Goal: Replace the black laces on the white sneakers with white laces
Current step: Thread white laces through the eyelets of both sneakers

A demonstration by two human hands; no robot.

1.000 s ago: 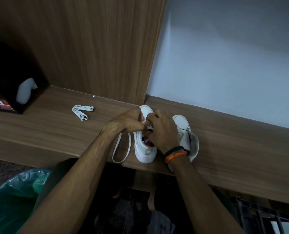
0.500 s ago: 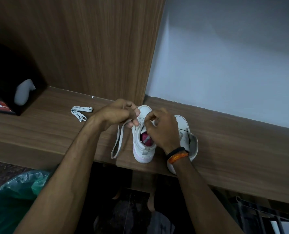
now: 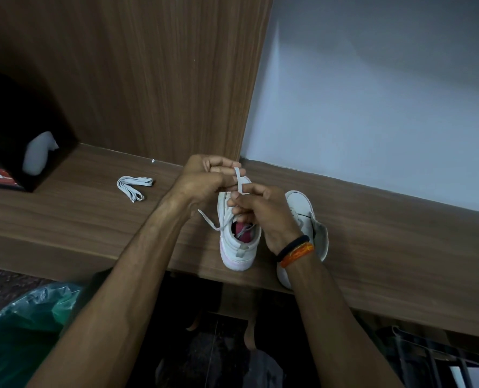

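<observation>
so starting over at 9 o'clock there's a spare white lace bundle [image 3: 134,187] lying folded on the wooden shelf [image 3: 386,236], well apart from the shoes, probably waiting for the second shoe. Moving in, the left hand [image 3: 202,180] is pinching a white lace [image 3: 239,182] and pulling it up toward 12 o'clock, I'd guess to draw slack through an eyelet. The right hand [image 3: 260,211] is pinching the same lace lower down, right over the left sneaker [image 3: 236,247], likely steadying it. At 3 o'clock the other sneaker [image 3: 302,208] is sitting just beside it, half hidden by the wrist. Eyelets are totally covered by fingers, so I can't tell how far the lacing is, and no black laces are showing anywhere
</observation>
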